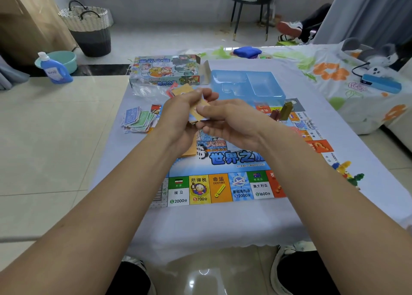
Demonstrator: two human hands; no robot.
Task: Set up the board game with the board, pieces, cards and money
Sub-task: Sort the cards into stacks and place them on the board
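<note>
Both hands meet above the far half of the colourful paper game board (pixel 223 183), which lies flat on a pale lilac tablecloth (pixel 200 228). Left hand (pixel 178 114) and right hand (pixel 227 121) each curl round a small stack of tan-backed cards (pixel 198 112), the thumbs and fingertips pinching its edges; one more tan card (pixel 181 90) sticks up behind the left fingers. How many cards the stack holds cannot be told.

Two forearms cover much of the board's middle and left edge, hiding squares there. Left of the hands, on the cloth, lies a loose heap of blue and green paper money (pixel 138 119), too jumbled to count. Beyond the hands sit one printed cardboard game box (pixel 165 72) with an open flap, a crumpled clear plastic bag (pixel 147 92) just in front of it, and one pale blue plastic tray insert (pixel 249 85) to the right. On the board's far right corner stand a few upright plastic pieces (pixel 283 113), olive and red. Small yellow, green and red plastic pieces (pixel 347 174) cluster off the board's right edge.

On the floor at far left are one blue detergent bottle (pixel 54 68), one teal basin (pixel 64 59) and one woven basket (pixel 88 27).
</note>
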